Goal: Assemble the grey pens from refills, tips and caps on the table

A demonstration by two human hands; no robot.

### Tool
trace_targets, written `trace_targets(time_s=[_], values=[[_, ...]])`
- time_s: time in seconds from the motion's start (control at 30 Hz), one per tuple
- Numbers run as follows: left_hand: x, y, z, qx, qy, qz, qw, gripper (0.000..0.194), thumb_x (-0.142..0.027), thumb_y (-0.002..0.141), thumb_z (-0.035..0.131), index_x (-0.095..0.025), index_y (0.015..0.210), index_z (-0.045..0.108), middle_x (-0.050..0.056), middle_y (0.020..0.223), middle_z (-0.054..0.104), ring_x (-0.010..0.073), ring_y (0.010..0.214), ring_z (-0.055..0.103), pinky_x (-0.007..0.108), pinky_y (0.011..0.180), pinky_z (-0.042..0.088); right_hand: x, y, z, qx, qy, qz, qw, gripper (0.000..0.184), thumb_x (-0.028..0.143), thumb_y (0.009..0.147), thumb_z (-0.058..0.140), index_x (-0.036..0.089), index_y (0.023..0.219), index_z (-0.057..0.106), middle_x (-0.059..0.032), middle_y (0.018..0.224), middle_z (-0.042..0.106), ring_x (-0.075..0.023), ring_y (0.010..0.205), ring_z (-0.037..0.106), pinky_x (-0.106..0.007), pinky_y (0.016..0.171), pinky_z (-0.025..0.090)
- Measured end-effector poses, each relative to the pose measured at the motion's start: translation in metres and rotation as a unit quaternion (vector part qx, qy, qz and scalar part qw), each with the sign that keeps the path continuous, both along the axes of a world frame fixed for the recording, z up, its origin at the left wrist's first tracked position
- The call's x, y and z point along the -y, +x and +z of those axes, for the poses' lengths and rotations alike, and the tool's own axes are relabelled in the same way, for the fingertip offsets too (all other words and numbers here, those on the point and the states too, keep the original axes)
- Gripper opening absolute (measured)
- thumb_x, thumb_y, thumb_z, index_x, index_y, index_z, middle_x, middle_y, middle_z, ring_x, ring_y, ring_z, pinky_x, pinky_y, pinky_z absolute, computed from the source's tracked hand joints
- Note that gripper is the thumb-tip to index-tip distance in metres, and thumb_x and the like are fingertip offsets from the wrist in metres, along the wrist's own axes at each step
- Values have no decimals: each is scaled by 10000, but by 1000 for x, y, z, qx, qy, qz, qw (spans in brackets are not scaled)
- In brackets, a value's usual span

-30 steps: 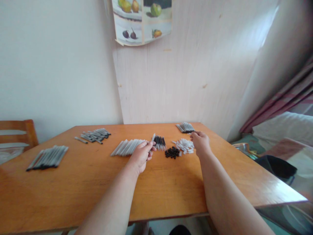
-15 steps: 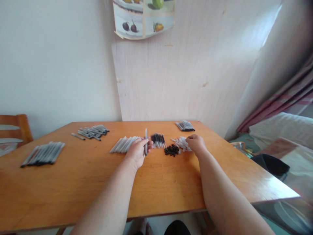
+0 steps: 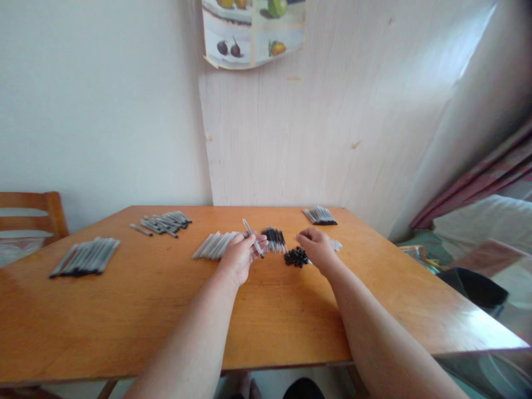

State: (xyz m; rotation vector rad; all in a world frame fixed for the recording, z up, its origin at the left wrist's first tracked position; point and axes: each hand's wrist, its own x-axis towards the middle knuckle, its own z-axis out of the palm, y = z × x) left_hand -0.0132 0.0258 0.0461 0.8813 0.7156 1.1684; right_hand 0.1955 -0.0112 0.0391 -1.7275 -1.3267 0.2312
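Note:
My left hand (image 3: 239, 257) is closed on a translucent white pen (image 3: 246, 225) with a dark end. The pen leans, its pale end up and to the left. Above the table, my right hand (image 3: 319, 249) is pinched; what sits in its fingertips is too small to make out. Beneath and beside it lie a heap of small black pen plugs (image 3: 296, 257) and small white pieces (image 3: 337, 244), mostly hidden by the hand. Between the hands are dark pen refills (image 3: 275, 240). A row of white pen barrels (image 3: 213, 246) lies left of my left hand, partly covered by it.
On the wooden table (image 3: 166, 310), a row of black-ended pens (image 3: 85, 257) lies at left. A looser pen pile (image 3: 166, 223) lies behind it, and another pen group (image 3: 320, 215) at the back right. A chair (image 3: 54, 216) stands left, a black bin (image 3: 474, 288) right.
My right hand has moved left from the white pieces toward the left hand. The pen in my left hand has tipped from upright to leaning. The whole view has shifted slightly.

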Motion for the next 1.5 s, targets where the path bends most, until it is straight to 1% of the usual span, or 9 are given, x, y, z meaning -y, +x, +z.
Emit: trace_targets(time_s=[0.1,0.17,0.23,0.4,0.7,0.93,1.17,1.27,1.5], values=[[3,2,3,15,3,5,1000,64,-136,842,542,-142,904,524,123,929,706,169,805,692,260,691,510,8,-28,1,-74,-37,151,985,232,377,772,522,171,753,629,-1,611,594,-108,533,494,-218,495,345],[5,3,4,22,5,8,1000,68,-141,845,541,-142,910,521,131,938,704,174,816,691,265,695,511,11,-40,-1,-113,-77,220,966,250,397,793,530,167,758,621,-5,618,601,-92,504,474,-208,472,334],[5,3,4,30,9,9,999,83,-152,843,552,-146,917,517,135,951,702,182,826,690,281,703,514,13,-47,-3,-142,-101,262,949,283,424,812,531,160,785,628,-17,643,620,-81,497,463,-201,461,324],[4,4,1,45,21,-3,999,115,-174,842,570,-156,938,509,132,979,696,182,858,684,302,744,516,15,-55,-4,-198,-133,313,920,352,476,834,527,142,860,634,-39,693,641,-71,489,450,-196,437,283],[7,3,2,23,31,-53,998,139,-153,822,590,-151,946,527,128,976,689,182,848,680,359,820,512,18,-56,-1,-261,-112,310,908,304,466,804,566,165,765,552,13,629,569,-57,460,399,-194,424,244],[7,6,0,31,31,-36,998,101,-167,828,593,-150,899,524,106,916,694,165,802,676,354,800,523,18,-55,-1,-121,-67,261,955,282,427,847,495,177,730,552,21,570,527,-83,492,425,-207,476,318],[10,8,3,4,12,3,1000,91,-161,818,605,-149,851,520,80,848,696,129,719,666,288,744,522,16,-57,-1,-2,1,226,974,232,405,827,521,184,784,575,18,616,536,-106,546,456,-225,504,337],[9,8,3,4,17,4,1000,101,-174,816,614,-149,850,521,80,841,695,131,715,664,276,714,521,16,-58,-2,-15,13,222,975,234,415,807,556,182,787,564,25,620,530,-102,546,451,-221,496,333],[6,7,-1,10,25,4,1000,136,-204,804,638,-152,854,522,80,835,694,134,724,666,269,702,519,15,-57,-4,-96,-55,259,959,337,451,882,415,176,753,564,-8,646,596,-98,526,506,-222,505,380]])
